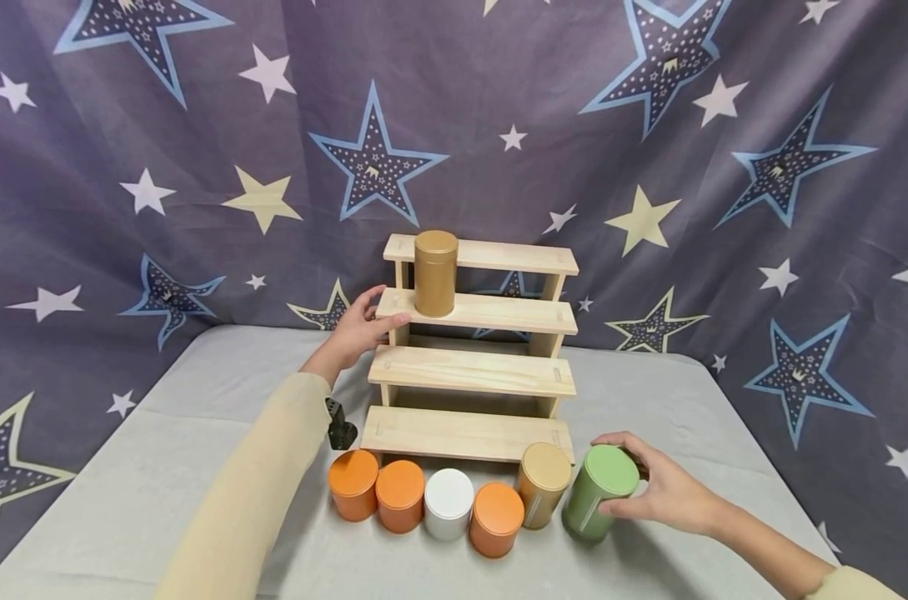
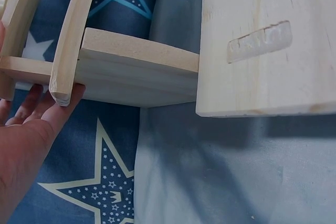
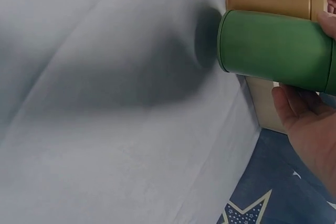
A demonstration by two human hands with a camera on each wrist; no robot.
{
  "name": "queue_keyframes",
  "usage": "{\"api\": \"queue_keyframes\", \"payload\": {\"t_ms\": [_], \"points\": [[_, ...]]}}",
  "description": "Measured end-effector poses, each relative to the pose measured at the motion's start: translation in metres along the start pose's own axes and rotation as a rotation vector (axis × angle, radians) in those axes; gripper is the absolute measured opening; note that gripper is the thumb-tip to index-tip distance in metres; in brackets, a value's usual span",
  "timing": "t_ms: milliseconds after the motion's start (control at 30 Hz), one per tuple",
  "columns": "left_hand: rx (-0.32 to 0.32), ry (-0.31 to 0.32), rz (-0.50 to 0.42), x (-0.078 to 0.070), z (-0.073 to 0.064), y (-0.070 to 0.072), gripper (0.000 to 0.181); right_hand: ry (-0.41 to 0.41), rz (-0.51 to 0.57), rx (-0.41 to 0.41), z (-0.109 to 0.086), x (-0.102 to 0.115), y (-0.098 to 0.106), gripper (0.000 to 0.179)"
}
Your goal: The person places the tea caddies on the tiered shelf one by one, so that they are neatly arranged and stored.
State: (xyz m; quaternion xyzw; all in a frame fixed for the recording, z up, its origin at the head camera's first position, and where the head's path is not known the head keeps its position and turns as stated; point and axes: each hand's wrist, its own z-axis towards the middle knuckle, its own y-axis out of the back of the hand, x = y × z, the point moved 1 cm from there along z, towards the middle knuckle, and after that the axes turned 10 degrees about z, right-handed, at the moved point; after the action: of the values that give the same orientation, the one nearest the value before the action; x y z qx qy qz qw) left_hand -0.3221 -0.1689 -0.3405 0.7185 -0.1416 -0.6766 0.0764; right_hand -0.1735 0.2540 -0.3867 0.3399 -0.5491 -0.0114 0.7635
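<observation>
A four-step wooden display shelf stands on the cloth-covered table. My left hand grips the left end of its second board from the top, thumb over the board; in the left wrist view the fingers reach behind the wood. On that same board stands a tall gold tin. My right hand holds a green tin in front of the shelf's right corner, thumb on the near side and fingers behind. In the right wrist view, a shadow lies off the base of the green tin.
Left of the green tin, a second gold tin, several short orange tins and a white tin form a row before the bottom step. Behind the shelf hangs a star-patterned curtain. Grey cloth covers the table.
</observation>
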Motion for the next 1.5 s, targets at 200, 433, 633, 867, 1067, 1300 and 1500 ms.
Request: {"api": "queue_keyframes", "payload": {"t_ms": [200, 433, 633, 867, 1067, 1300, 1500], "points": [[-0.001, 0.000, -0.003, 0.000, 0.000, 0.000, 0.085, 0.027, -0.021, -0.045, 0.002, 0.005, 0.007, 0.066], [0.000, 0.005, 0.007, 0.000, 0.000, 0.000, 0.085, 0.092, -0.015, -0.072, 0.006, 0.014, 0.016, 0.067], [0.001, 0.007, 0.010, 0.000, 0.000, 0.000, 0.085, 0.099, -0.003, -0.100, 0.008, 0.018, 0.024, 0.070], [-0.001, 0.005, 0.013, 0.000, 0.001, 0.000, 0.085, 0.122, 0.016, -0.106, 0.011, 0.023, 0.029, 0.070], [-0.004, 0.002, 0.010, -0.001, -0.003, 0.000, 0.085, 0.122, -0.002, -0.127, 0.016, 0.030, 0.035, 0.070], [-0.003, 0.006, 0.019, 0.003, 0.003, 0.001, 0.085, 0.129, -0.020, -0.164, 0.023, 0.034, 0.044, 0.071], [-0.011, 0.004, 0.017, 0.017, 0.016, 0.002, 0.089, 0.105, -0.023, -0.178, 0.029, 0.037, 0.048, 0.072]]}}
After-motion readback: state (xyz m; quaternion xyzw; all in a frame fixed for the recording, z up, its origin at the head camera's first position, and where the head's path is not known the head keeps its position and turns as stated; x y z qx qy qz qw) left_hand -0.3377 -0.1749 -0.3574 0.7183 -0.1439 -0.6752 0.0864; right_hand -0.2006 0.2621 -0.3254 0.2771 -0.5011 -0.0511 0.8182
